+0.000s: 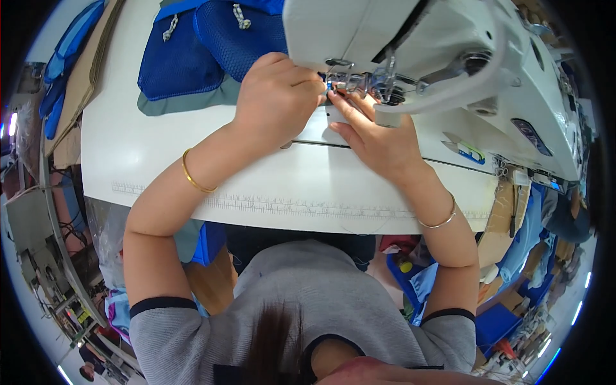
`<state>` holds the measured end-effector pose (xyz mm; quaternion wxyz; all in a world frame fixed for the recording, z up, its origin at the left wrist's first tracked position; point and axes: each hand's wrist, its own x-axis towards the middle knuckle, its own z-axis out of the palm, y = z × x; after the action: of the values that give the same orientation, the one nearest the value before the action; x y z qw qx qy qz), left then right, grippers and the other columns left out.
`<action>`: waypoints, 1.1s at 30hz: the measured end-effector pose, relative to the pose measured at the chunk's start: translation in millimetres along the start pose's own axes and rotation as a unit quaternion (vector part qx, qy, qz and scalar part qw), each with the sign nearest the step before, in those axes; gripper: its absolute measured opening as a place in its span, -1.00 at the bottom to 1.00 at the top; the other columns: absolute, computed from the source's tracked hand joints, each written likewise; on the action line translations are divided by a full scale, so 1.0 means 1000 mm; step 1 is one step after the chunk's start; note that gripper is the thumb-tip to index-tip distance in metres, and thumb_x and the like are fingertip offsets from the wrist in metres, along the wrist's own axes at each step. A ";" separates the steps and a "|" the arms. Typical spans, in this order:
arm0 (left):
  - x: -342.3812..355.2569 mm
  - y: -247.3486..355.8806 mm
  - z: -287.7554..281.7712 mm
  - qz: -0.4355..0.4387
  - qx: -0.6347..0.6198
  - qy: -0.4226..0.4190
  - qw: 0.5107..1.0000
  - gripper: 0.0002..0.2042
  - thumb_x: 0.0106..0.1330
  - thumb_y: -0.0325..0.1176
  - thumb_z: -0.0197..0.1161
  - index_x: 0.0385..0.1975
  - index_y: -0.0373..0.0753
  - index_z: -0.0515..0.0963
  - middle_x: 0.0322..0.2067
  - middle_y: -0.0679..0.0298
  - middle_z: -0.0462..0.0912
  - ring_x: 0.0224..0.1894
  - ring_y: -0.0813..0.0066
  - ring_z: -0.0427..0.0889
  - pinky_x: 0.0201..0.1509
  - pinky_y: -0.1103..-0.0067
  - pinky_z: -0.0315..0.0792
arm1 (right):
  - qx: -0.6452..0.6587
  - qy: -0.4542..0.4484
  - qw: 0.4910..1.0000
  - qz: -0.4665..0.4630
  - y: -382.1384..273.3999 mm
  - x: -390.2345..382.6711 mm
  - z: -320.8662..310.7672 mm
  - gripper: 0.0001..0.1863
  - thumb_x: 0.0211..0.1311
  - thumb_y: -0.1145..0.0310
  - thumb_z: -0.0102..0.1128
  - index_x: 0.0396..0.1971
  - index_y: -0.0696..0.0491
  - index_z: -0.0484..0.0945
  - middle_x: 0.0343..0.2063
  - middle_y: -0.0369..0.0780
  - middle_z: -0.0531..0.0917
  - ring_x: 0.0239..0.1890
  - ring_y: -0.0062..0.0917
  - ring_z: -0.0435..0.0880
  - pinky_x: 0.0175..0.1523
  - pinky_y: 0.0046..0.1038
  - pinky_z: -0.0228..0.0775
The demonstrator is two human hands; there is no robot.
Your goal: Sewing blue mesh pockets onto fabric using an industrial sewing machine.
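A white sewing machine point(526, 77) fills the upper right, its metal presser-foot assembly point(359, 82) just above both hands. My left hand point(276, 96) is closed at the left of the needle, fingertips pinched on something small that is mostly hidden. My right hand point(378, 138) lies below and right of the foot, fingers extended and apart, fingertips at the small blue bit point(330, 85) under the machine. Blue mesh pouches point(173, 61) with cords lie on grey-green fabric point(154, 106) at the upper left. Snips point(468, 151) lie right of my right hand.
The white table point(115, 154) has a printed ruler along its front. Cardboard point(70, 141) and blue fabric point(64, 70) are at left. Blue bins point(497, 324), fabric and cardboard stand at right. Other people point(571, 215) point(93, 359) appear at the right rim and lower left.
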<state>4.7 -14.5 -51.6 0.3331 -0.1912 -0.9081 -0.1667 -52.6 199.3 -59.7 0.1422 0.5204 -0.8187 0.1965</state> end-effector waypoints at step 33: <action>-0.133 -0.004 -0.188 -0.192 0.156 -0.275 0.929 -0.53 0.50 -0.16 0.12 0.27 -0.36 0.48 0.13 -0.06 0.59 0.09 -0.03 0.57 0.20 0.25 0.40 | 0.028 -0.014 0.998 0.053 0.014 -0.018 -0.018 -0.52 0.27 0.21 0.35 0.12 0.12 0.57 0.10 -0.21 0.60 0.15 -0.32 0.55 0.27 -0.29 0.42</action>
<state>198.7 -130.4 -5.5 0.0572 0.0027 -0.9980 -0.0250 -56.8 227.9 -53.9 0.1054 0.4829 -0.8412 0.2194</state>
